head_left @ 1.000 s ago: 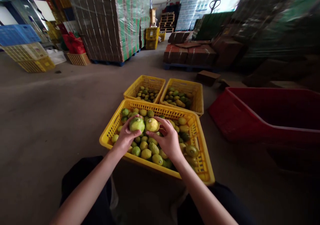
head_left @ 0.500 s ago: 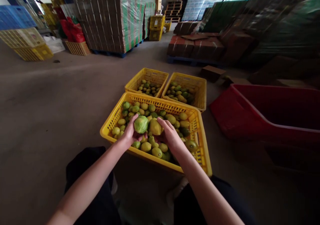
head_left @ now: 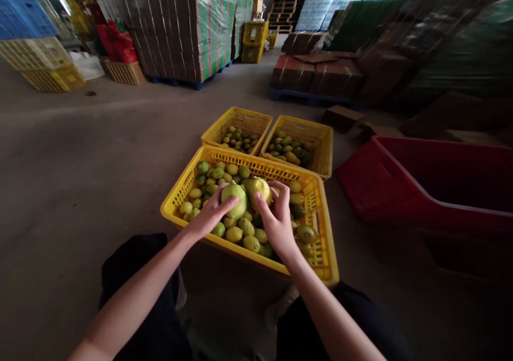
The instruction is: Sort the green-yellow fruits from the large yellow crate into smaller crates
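My left hand [head_left: 213, 211] is closed around a green lemon [head_left: 235, 199], thumb lying across its near side. A yellower lemon [head_left: 258, 191] is gripped in my right hand [head_left: 277, 217], between the thumb and bent fingers. The two fruits are side by side, close together, above a large yellow crate [head_left: 329, 243]. Many green and yellow lemons [head_left: 234, 235] lie loose in that crate beneath my hands. Part of the pile is hidden behind my hands and forearms.
Two more yellow crates [head_left: 216, 131] with similar fruit stand just beyond. A red tub [head_left: 368, 182] is on the right. Wrapped pallet stacks [head_left: 168, 29], flat cartons [head_left: 294, 72] and stacked crates [head_left: 52, 77] stand farther back on the concrete floor [head_left: 80, 158].
Both lemons have come up a little and turned in my hands. My right hand has shifted its grip, with the thumb now on the near side of the yellow lemon.
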### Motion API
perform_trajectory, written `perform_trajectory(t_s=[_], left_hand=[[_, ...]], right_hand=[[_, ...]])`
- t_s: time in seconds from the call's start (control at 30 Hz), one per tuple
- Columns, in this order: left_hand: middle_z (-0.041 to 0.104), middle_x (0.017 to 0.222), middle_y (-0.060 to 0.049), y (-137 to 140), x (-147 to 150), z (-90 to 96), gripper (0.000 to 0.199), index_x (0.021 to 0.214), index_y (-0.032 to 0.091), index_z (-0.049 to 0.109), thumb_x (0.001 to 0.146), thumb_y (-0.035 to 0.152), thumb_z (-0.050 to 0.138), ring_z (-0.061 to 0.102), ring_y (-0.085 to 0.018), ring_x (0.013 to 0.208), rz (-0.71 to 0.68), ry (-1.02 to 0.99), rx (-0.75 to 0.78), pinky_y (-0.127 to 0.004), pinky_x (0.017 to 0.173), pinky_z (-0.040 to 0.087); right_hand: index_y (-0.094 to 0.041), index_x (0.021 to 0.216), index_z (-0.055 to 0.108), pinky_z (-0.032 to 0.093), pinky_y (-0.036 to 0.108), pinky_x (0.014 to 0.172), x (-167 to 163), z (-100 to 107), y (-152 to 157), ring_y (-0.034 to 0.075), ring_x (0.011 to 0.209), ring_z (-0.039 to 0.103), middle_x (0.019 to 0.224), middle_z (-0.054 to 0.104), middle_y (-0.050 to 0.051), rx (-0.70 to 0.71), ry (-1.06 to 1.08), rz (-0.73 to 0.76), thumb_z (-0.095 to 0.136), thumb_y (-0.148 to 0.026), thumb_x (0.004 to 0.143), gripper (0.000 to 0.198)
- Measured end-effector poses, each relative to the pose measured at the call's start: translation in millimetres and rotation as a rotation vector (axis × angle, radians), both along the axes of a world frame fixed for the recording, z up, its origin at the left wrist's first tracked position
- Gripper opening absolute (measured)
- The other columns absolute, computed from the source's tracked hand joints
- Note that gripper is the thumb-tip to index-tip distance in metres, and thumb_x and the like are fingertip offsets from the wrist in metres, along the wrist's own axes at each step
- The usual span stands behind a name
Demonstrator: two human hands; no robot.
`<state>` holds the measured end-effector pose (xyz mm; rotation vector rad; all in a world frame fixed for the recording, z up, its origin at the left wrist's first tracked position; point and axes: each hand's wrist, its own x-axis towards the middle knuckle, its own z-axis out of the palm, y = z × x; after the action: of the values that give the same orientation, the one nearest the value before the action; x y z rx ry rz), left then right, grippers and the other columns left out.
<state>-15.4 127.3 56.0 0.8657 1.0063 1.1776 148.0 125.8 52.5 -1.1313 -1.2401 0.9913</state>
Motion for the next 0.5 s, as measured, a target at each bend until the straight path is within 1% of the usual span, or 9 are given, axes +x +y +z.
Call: perform_trajectory(t_s=[0.03,0.07,0.1,0.17,0.23,0.3,0.4,0.47,0.5], left_hand=[[0.073,0.107,-0.006,-2,0,3.1,0.040,0.106,0.023,0.074,0.069,0.028,0.089,0.067,-0.024,0.103,0.023,0.015,0.109,-0.026,0.083,0.054],[0.072,0.116,-0.007,-4,-1,6.3,0.046,0.107,0.024,0.075,0.064,0.021,0.092,0.063,-0.027,0.117,0.043,0.026,0.206,-0.029,0.097,0.051],[0.070,0.121,-0.008,-5,-1,9.3,0.052,0.105,0.024,0.076,0.058,0.015,0.094,0.058,-0.030,0.127,0.062,0.030,0.275,-0.031,0.106,0.047],[0.069,0.125,-0.009,-5,-3,14.1,0.059,0.102,0.024,0.077,0.049,0.007,0.096,0.050,-0.033,0.137,0.093,0.009,0.320,-0.037,0.114,0.043],[0.069,0.126,-0.009,-3,-3,17.0,0.060,0.098,0.024,0.077,0.045,0.002,0.095,0.047,-0.034,0.142,0.127,-0.043,0.304,-0.038,0.116,0.042],[0.069,0.126,-0.010,-1,-4,18.2,0.058,0.096,0.022,0.077,0.046,-0.001,0.094,0.045,-0.032,0.144,0.166,-0.122,0.257,-0.035,0.116,0.043],[0.069,0.128,-0.011,1,-3,17.2,0.051,0.100,0.020,0.077,0.055,0.002,0.092,0.046,-0.032,0.145,0.194,-0.265,0.149,-0.033,0.113,0.047],[0.069,0.131,-0.009,1,-2,15.1,0.050,0.105,0.023,0.076,0.060,0.006,0.091,0.047,-0.032,0.144,0.165,-0.321,0.102,-0.033,0.110,0.049],[0.069,0.133,-0.008,1,-1,13.9,0.052,0.107,0.024,0.076,0.061,0.006,0.091,0.048,-0.031,0.143,0.143,-0.334,0.096,-0.032,0.109,0.050]], right_hand=[[-0.029,0.114,0.045,0.056,0.039,0.085,0,0,-1,0.022,0.095,0.064,0.108,0.065,0.005,0.065,-0.033,-0.007,0.067,-0.055,0.087,0.044],[-0.028,0.118,0.045,0.054,0.041,0.091,0,0,-3,0.023,0.103,0.063,0.114,0.063,0.006,0.118,-0.060,-0.010,0.066,-0.053,0.088,0.044],[-0.028,0.121,0.044,0.052,0.043,0.095,0,-1,-4,0.025,0.107,0.062,0.118,0.061,0.007,0.158,-0.084,-0.012,0.065,-0.052,0.089,0.045],[-0.028,0.127,0.043,0.051,0.046,0.099,0,-1,-7,0.026,0.111,0.060,0.122,0.059,0.008,0.222,-0.130,-0.009,0.060,-0.049,0.092,0.044],[-0.028,0.129,0.044,0.050,0.048,0.101,0,0,-10,0.028,0.113,0.060,0.122,0.060,0.009,0.283,-0.185,0.015,0.057,-0.044,0.094,0.040],[-0.029,0.126,0.047,0.050,0.050,0.101,-1,0,-13,0.029,0.113,0.061,0.120,0.062,0.009,0.351,-0.260,0.036,0.057,-0.040,0.094,0.035],[-0.028,0.120,0.051,0.050,0.053,0.100,-5,-1,-16,0.031,0.112,0.062,0.115,0.064,0.011,0.422,-0.353,0.022,0.059,-0.038,0.092,0.031],[-0.028,0.119,0.051,0.051,0.053,0.098,-8,-3,-17,0.031,0.109,0.062,0.113,0.064,0.011,0.428,-0.344,-0.004,0.060,-0.039,0.090,0.032],[-0.028,0.119,0.051,0.052,0.052,0.097,-9,-3,-18,0.030,0.108,0.063,0.113,0.064,0.010,0.412,-0.313,-0.020,0.061,-0.040,0.090,0.033]])
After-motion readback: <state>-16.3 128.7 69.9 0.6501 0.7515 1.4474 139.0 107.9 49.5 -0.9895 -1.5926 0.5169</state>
